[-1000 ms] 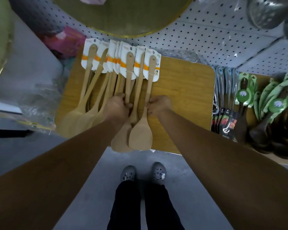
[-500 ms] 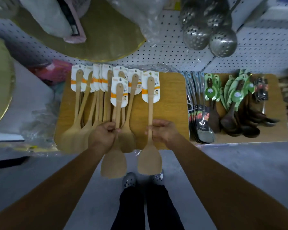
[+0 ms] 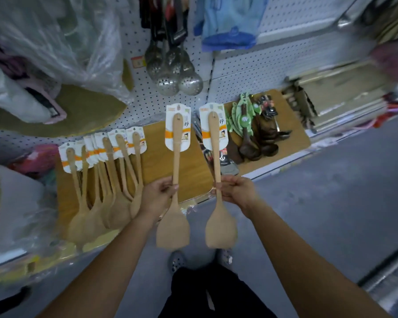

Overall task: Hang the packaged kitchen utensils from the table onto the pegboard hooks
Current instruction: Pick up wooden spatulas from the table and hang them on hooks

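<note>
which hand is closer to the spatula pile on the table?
Left. The left hand, gripping a spatula, sits just right of the pile; the right hand, gripping a second spatula, is farther right.

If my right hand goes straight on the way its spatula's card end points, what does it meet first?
Likely the pegboard, just right of the hanging metal skimmers; the spatula in the right hand would arrive card first. Depth is unclear.

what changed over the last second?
Left hand and right hand each pulled a spatula from the row toward the person and lifted it clear of the table: left spatula, right spatula, cards up. Grips unchanged. Other spatulas stay on the table.
</note>
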Demonstrator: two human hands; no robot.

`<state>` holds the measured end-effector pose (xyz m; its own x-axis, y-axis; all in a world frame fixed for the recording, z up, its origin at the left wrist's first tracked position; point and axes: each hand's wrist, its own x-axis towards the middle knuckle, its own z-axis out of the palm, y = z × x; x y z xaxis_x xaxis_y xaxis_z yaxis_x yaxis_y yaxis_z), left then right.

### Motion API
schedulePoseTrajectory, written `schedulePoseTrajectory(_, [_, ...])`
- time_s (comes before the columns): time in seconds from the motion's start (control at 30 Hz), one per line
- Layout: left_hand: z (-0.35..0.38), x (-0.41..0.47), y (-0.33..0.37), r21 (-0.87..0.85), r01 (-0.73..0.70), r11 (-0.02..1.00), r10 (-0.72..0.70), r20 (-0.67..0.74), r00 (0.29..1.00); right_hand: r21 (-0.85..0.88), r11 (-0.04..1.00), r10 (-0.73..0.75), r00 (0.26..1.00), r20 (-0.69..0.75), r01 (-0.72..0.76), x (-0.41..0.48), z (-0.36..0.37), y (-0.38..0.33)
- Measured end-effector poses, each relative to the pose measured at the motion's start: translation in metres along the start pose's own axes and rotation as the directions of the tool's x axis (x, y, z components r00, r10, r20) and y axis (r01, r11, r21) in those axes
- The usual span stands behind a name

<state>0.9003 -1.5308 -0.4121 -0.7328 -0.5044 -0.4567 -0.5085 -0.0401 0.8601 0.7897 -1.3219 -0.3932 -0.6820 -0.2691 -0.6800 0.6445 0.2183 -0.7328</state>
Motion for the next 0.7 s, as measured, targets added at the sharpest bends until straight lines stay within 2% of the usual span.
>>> schedulePoseTrajectory(0.2, [0.074,-0.026,0.049,-0.052,-0.072,0.996,0.078,0.142,0.987,0.106,0.982,-0.142,0.982,-0.121,0.155,-0.051,-0.093,-0.015])
schedulePoseTrajectory(0.5, [0.2,-0.078,0.076,-0.056,-0.021,0.998,0.033,0.234,0.972,0.221,0.953,-0.153,0.96,-0.234,0.206,-0.103,-0.245,0.006])
schedulePoseTrajectory(0.7, [0.303,-0.11,0.102,-0.076,-0.057,0.995,0.078,0.312,0.947,0.252,0.941,-0.145,0.94,-0.308,0.227,-0.13,-0.35,0.022])
